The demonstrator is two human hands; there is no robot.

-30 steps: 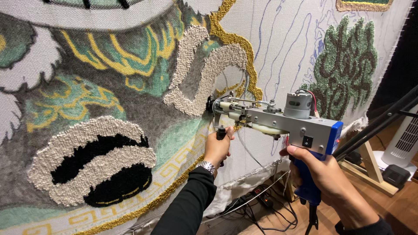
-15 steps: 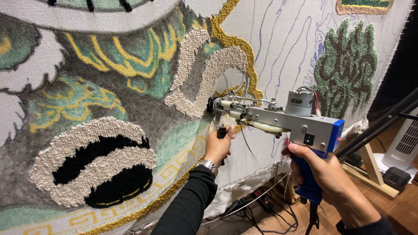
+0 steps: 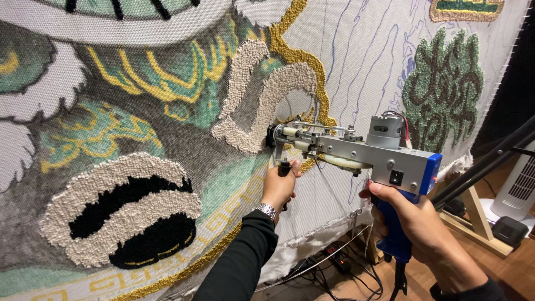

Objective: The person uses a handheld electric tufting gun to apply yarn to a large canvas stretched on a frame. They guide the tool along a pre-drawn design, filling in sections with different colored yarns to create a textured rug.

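A silver and blue tufting gun (image 3: 362, 153) is pressed nose-first against a large stretched cloth (image 3: 356, 67) with a printed pattern. Its tip meets the cloth beside a cream tufted loop (image 3: 262, 100). My right hand (image 3: 418, 228) grips the gun's blue rear handle. My left hand (image 3: 280, 187) is closed around the small black front handle under the gun's nose, a watch on its wrist. A cream and black tufted shape (image 3: 125, 209) lies at lower left, and a dark green tufted patch (image 3: 443, 89) at upper right.
Cables and a power strip (image 3: 334, 262) lie on the wooden floor below the cloth. A wooden frame foot (image 3: 473, 223), dark slanted poles (image 3: 485, 164) and a white tower fan (image 3: 521, 187) stand at the right.
The gun and both hands have shifted slightly down and right along the cloth; the grips are unchanged.
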